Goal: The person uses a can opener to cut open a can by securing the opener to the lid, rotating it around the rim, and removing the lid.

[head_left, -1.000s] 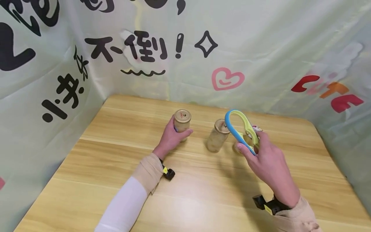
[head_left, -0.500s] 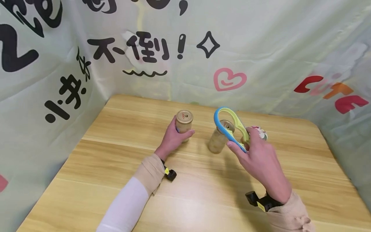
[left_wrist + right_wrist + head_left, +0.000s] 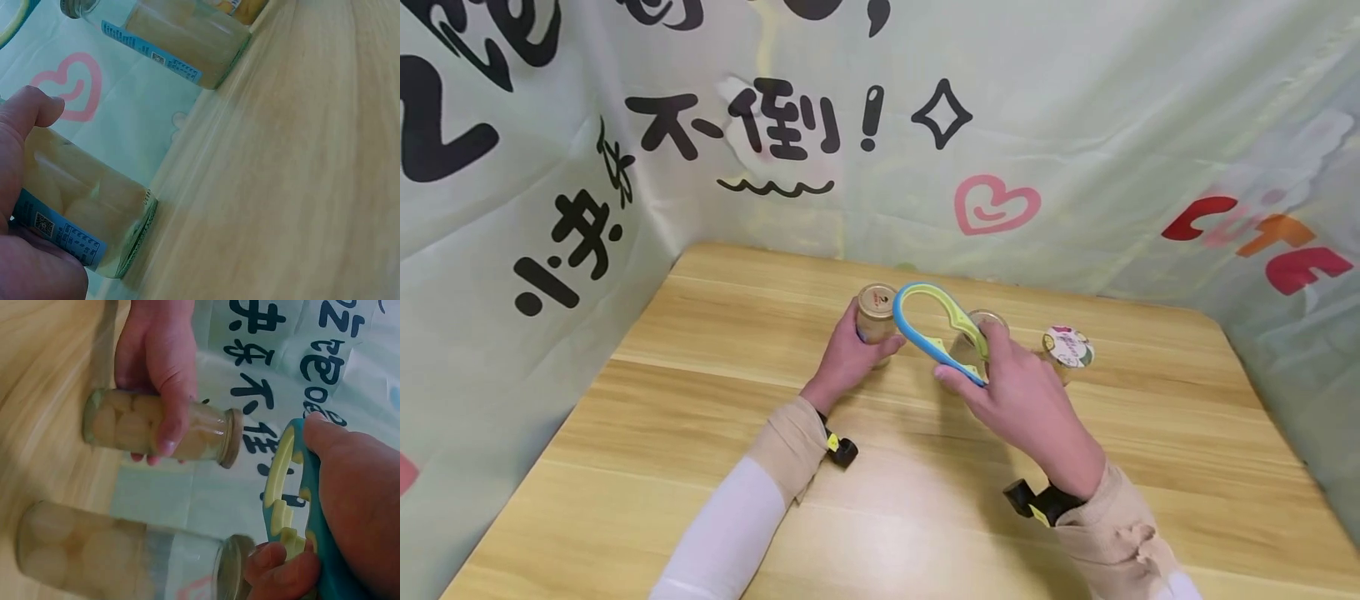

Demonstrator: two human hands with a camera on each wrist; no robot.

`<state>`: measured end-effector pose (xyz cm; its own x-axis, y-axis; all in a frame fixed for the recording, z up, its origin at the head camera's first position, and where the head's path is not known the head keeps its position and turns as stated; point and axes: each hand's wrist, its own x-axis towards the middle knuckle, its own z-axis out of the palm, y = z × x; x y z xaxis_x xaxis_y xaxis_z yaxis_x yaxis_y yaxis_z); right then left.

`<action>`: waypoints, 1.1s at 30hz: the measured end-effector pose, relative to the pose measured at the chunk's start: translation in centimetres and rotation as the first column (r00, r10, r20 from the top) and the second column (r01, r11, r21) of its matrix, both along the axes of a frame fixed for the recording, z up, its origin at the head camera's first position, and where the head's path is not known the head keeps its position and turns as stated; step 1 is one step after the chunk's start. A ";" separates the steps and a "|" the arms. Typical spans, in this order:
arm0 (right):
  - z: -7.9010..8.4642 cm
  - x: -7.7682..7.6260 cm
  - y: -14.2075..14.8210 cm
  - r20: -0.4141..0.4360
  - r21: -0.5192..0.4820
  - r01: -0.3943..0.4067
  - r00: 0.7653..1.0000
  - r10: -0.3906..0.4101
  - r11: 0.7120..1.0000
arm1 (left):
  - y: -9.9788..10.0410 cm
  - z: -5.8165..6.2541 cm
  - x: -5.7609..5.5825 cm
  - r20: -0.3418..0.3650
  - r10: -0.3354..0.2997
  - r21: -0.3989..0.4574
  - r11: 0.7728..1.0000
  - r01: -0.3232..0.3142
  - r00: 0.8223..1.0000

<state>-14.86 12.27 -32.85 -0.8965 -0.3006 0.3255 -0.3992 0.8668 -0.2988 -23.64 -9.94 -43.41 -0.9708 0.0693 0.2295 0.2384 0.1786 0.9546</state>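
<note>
My left hand (image 3: pixel 844 360) grips a glass jar (image 3: pixel 100 187) with a gold lid (image 3: pixel 877 298), standing upright on the table. Pale round pieces in liquid fill it, and it has a blue label. In my right hand (image 3: pixel 1026 396) is a blue and yellow jar opener (image 3: pixel 922 340), its loop just right of that lid; the head view does not settle whether they touch. Thumb and fingers curl round its handles. A second similar jar (image 3: pixel 81 553) stands behind the right hand, partly hidden by it in the head view.
A third jar with a colourful patterned lid (image 3: pixel 1069 347) stands to the right, partly behind the right hand. The wooden table (image 3: pixel 647 442) ends at a printed cloth backdrop (image 3: pixel 850 217) at the back and sides.
My right hand has carried the jar opener leftward, past the second jar to the jar in my left hand. The patterned lid has come into fuller view. The left hand keeps its hold.
</note>
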 end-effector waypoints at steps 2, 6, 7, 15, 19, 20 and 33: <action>0.1 -0.1 -0.5 0.006 -0.005 0.002 1.000 -0.002 1.000 | -0.2 0.0 0.0 -0.001 -0.006 0.002 1.000 0.006 1.000; 0.4 0.0 -1.1 0.018 -0.014 0.008 1.000 -0.008 1.000 | -0.1 -0.2 0.0 -0.021 -0.022 0.008 1.000 0.022 1.000; 0.5 -0.1 -1.3 0.019 -0.009 0.006 1.000 -0.006 1.000 | 0.0 -0.2 0.0 -0.037 -0.025 0.007 1.000 0.025 0.999; 1.2 -1.2 -3.4 0.030 0.110 0.011 0.999 -0.014 0.994 | -0.2 0.2 0.2 -0.127 -0.062 0.054 0.996 0.069 0.990; 0.8 -1.9 -4.0 0.013 0.145 0.030 0.999 -0.032 0.989 | -0.3 -0.4 -0.1 -0.077 -0.053 0.047 0.997 0.056 0.996; 0.7 -2.0 -4.1 0.000 0.151 0.034 0.999 -0.034 0.988 | -0.3 -0.5 -0.1 -0.061 -0.048 0.041 0.998 0.051 0.997; -0.1 -2.7 -5.2 -0.113 0.193 0.020 0.994 0.002 0.981 | -0.4 -0.5 -0.2 -0.084 -0.036 0.035 0.999 0.039 0.996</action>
